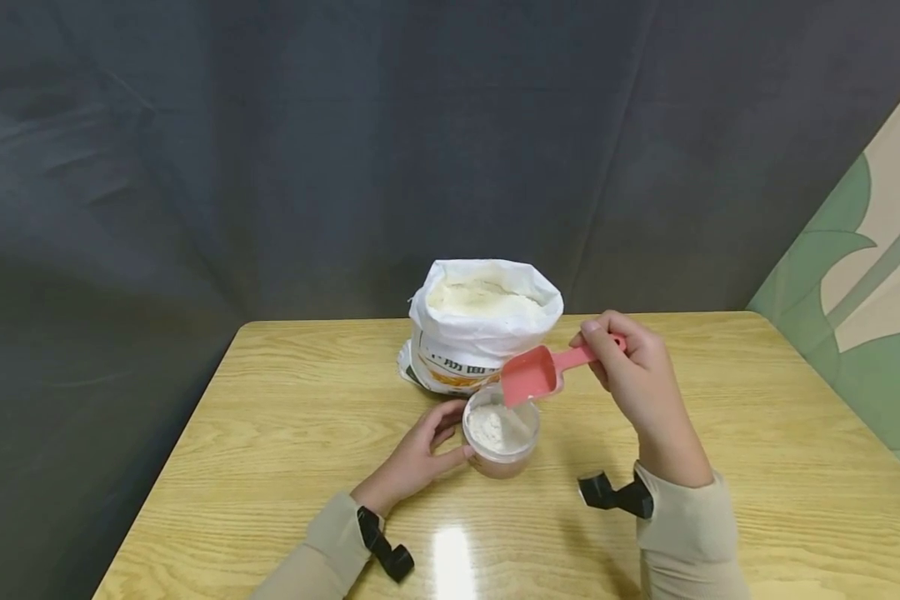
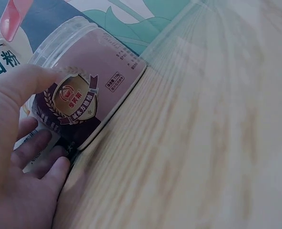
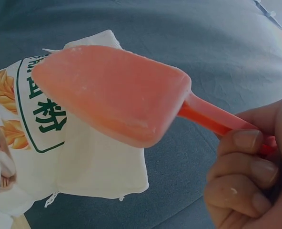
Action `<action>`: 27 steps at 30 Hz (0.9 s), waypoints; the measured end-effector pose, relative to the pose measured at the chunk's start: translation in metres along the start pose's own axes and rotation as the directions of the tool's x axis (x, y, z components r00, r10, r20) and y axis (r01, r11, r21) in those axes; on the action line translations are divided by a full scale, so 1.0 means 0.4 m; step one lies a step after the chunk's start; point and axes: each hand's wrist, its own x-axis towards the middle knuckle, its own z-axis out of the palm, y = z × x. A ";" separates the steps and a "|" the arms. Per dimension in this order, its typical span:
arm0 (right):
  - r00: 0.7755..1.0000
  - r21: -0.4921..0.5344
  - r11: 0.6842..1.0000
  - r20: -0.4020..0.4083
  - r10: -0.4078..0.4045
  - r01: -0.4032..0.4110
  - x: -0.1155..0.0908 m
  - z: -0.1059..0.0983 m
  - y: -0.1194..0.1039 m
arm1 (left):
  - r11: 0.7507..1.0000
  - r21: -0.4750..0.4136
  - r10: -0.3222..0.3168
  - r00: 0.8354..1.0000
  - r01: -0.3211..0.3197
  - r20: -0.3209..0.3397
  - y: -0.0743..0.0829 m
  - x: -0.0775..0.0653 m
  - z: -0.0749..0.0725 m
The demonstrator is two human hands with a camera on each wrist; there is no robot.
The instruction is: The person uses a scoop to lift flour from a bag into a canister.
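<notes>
My right hand [image 1: 633,379] holds a pink scoop [image 1: 528,377] by its handle, with the fingers curled round it. The scoop is tilted, its lip just above the mouth of a clear plastic jar [image 1: 501,467]. White flour [image 1: 486,427] lies inside the jar, which stands on the table. At the jar's left side, my left hand [image 1: 418,457] steadies it between thumb and fingers. The left wrist view shows the jar's printed label [image 2: 74,98] and the thumb against its wall. Right behind the jar is an open white flour bag [image 1: 450,342], full nearly to its rolled rim.
The wooden table [image 1: 292,400] carries the bag and the jar. A dark cloth [image 1: 420,150] hangs behind its far edge. On the right stands a panel with a leaf pattern [image 1: 870,317]. Black straps [image 1: 615,493] sit on both wrists.
</notes>
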 end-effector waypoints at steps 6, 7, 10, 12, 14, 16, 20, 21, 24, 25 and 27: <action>1.000 0.007 1.000 -0.004 -0.001 0.001 0.001 0.002 0.002 | 0.999 0.043 0.018 1.000 -0.018 0.002 0.005 -0.006 0.006; 1.000 0.006 1.000 -0.005 0.000 0.000 0.002 0.002 0.002 | 0.998 0.054 0.022 1.000 -0.022 0.004 0.006 -0.007 0.008; 1.000 0.003 1.000 -0.010 0.002 -0.002 0.002 0.004 0.000 | 0.996 0.082 0.023 1.000 -0.024 0.014 0.013 -0.007 0.015; 1.000 0.001 1.000 -0.017 0.002 -0.002 0.002 0.004 0.000 | 0.995 0.098 0.022 1.000 -0.024 0.020 0.019 -0.005 0.019; 1.000 0.002 1.000 -0.026 0.000 0.000 0.003 0.004 0.000 | 0.994 0.108 0.020 1.000 -0.022 0.020 0.026 -0.002 0.024; 0.999 0.008 1.000 -0.034 0.001 -0.001 0.003 0.003 0.000 | 0.994 0.111 0.015 1.000 -0.017 0.021 0.029 0.001 0.029; 0.999 0.018 1.000 -0.039 0.007 -0.006 0.003 0.000 -0.002 | 0.994 0.106 -0.003 1.000 0.001 0.017 0.031 0.007 0.037; 0.999 0.024 1.000 -0.039 0.009 -0.008 0.003 0.000 -0.002 | 0.994 0.108 -0.009 1.000 0.007 0.017 0.030 0.009 0.039; 0.999 0.051 0.999 -0.038 0.014 -0.012 0.004 -0.001 -0.002 | 0.993 0.114 -0.028 1.000 0.027 0.014 0.028 0.015 0.044; 0.999 0.072 0.997 -0.038 0.018 -0.015 0.004 -0.002 -0.002 | 0.993 0.116 -0.035 0.999 0.033 0.013 0.026 0.016 0.045; 0.999 0.126 0.992 -0.042 0.030 -0.025 0.004 -0.002 -0.003 | 0.993 0.113 -0.046 0.999 0.044 0.012 0.024 0.018 0.046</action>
